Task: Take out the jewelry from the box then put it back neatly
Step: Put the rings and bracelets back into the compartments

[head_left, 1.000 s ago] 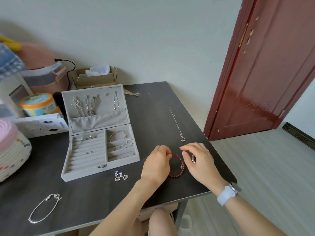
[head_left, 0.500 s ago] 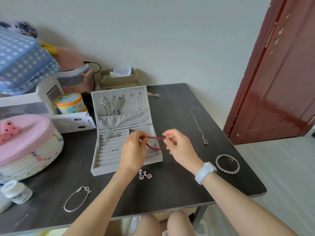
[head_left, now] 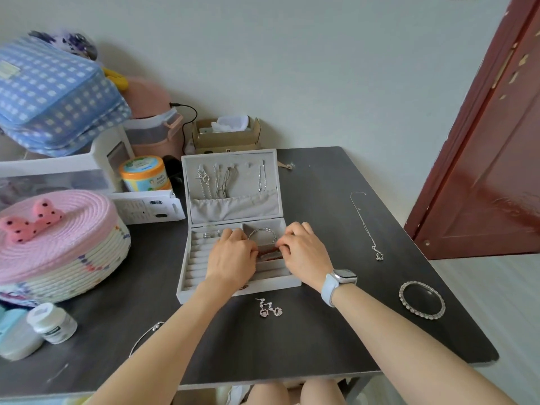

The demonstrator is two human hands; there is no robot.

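Note:
The grey jewelry box (head_left: 187, 283) stands open on the dark table, its lid upright with chains hanging inside. My left hand (head_left: 232, 254) and my right hand (head_left: 304, 252) are both over the box's right compartments, each pinching an end of the red bead bracelet (head_left: 270, 255), which lies low in a middle compartment. A silver bangle (head_left: 263, 232) rests in the compartment behind it. On the table lie a pair of earrings (head_left: 270, 309), a crystal bangle (head_left: 422, 299), a thin necklace (head_left: 366, 226) and a silver chain bracelet (head_left: 146, 336).
A pink-lidded woven basket (head_left: 58, 247) sits left of the box, with a white bottle (head_left: 52, 323) in front of it. Behind are a white carton (head_left: 149, 207), an orange-lidded jar (head_left: 144, 173), a cardboard box (head_left: 226, 135) and a blue checked bag (head_left: 55, 97). A red door (head_left: 493, 156) stands at the right.
Both hands carried the red bead bracelet from the table's front right, up over the box, and have now lowered it into a right compartment. The view shifted left.

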